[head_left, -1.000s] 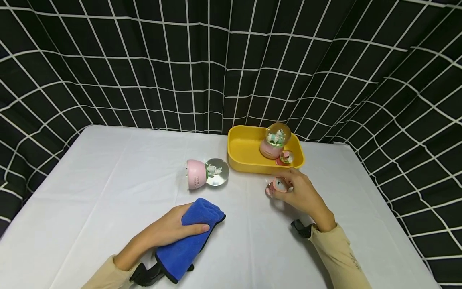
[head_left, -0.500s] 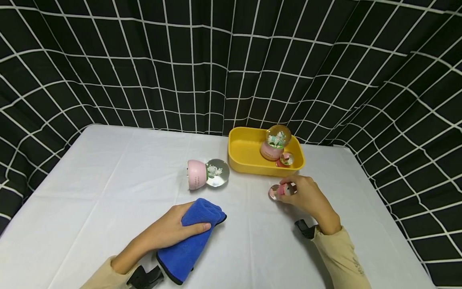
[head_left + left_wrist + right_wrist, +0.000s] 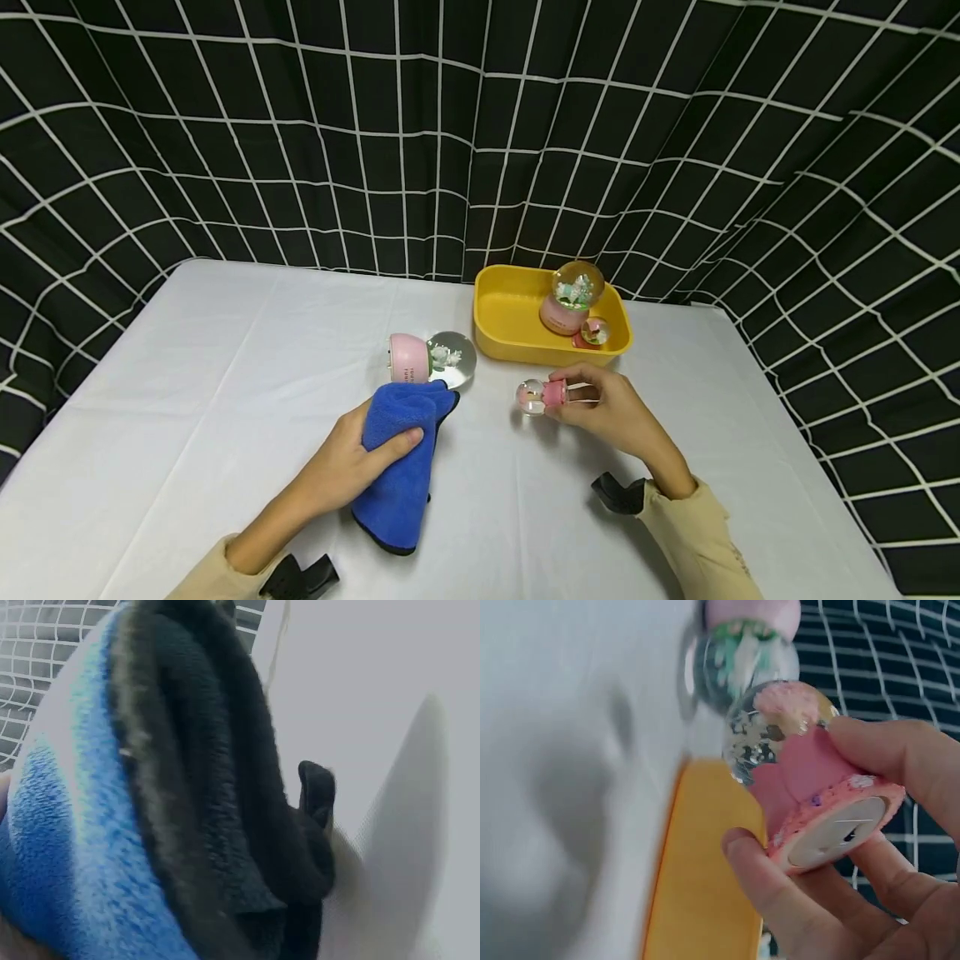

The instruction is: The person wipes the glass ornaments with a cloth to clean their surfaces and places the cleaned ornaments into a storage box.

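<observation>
My right hand (image 3: 611, 408) pinches a small snow globe (image 3: 542, 397) by its pink base, the glass ball pointing left. Its white underside and glittery glass show in the right wrist view, where the small snow globe (image 3: 799, 769) overlaps a larger one behind. My left hand (image 3: 360, 458) grips a folded blue cloth (image 3: 405, 467) with black edging. That blue cloth (image 3: 97, 825) fills much of the left wrist view. Just beyond the cloth lies a large snow globe (image 3: 408, 357) on its side, pink base to the left; the cloth's top overlaps it in the head view.
A yellow tray (image 3: 510, 346) stands at the back right of the white table (image 3: 225, 375). Inside are an upright large snow globe (image 3: 573, 296) and a small snow globe (image 3: 595, 332). A black curtain with white grid lines (image 3: 360, 150) surrounds the table's back and sides.
My right hand has carried the small snow globe left, turning its ball to the left. My left hand has moved the blue cloth forward and slightly left, up to the lying snow globe.
</observation>
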`<state>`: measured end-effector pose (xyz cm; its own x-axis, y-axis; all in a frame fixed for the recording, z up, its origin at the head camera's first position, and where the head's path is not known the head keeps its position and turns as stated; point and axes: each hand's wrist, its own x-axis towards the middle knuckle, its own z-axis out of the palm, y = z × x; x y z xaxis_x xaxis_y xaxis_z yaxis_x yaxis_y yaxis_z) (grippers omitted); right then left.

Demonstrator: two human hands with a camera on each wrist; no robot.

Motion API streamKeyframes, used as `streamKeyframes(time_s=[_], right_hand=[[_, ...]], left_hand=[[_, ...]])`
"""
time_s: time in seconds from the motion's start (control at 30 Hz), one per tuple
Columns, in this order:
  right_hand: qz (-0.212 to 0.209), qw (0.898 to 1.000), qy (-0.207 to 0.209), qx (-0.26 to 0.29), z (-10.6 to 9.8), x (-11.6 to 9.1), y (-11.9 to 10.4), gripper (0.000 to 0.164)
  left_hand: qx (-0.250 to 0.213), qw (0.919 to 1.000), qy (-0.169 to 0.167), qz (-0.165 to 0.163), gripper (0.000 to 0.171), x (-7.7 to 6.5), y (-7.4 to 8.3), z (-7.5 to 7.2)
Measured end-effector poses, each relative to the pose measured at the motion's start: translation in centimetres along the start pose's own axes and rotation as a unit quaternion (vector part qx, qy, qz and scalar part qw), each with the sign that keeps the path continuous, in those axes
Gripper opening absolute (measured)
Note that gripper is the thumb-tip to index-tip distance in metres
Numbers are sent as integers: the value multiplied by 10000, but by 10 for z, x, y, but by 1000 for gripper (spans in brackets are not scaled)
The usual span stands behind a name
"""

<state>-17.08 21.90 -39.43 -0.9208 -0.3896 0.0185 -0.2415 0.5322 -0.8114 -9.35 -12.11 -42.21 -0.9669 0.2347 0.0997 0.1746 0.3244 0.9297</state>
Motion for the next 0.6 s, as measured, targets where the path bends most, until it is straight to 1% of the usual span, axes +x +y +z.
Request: streamKeyframes(time_s=[0.1, 0.27, 0.43, 0.6], right_hand=[[-25, 9996, -58, 274, 8, -1, -8, 35], [-223, 9978, -49, 620, 21, -5, -21, 35], [-425, 9962, -109, 749, 33, -10, -30, 34], [-604, 9946, -162, 827, 41, -12, -38, 33]], left_hand=[[-69, 9998, 186, 52, 37, -1, 1, 0], [-104, 9991, 398, 129, 37, -2, 2, 1], [-237, 9986, 431, 178, 37, -3, 3, 3], [-385, 9976, 439, 364, 39, -3, 2, 5]])
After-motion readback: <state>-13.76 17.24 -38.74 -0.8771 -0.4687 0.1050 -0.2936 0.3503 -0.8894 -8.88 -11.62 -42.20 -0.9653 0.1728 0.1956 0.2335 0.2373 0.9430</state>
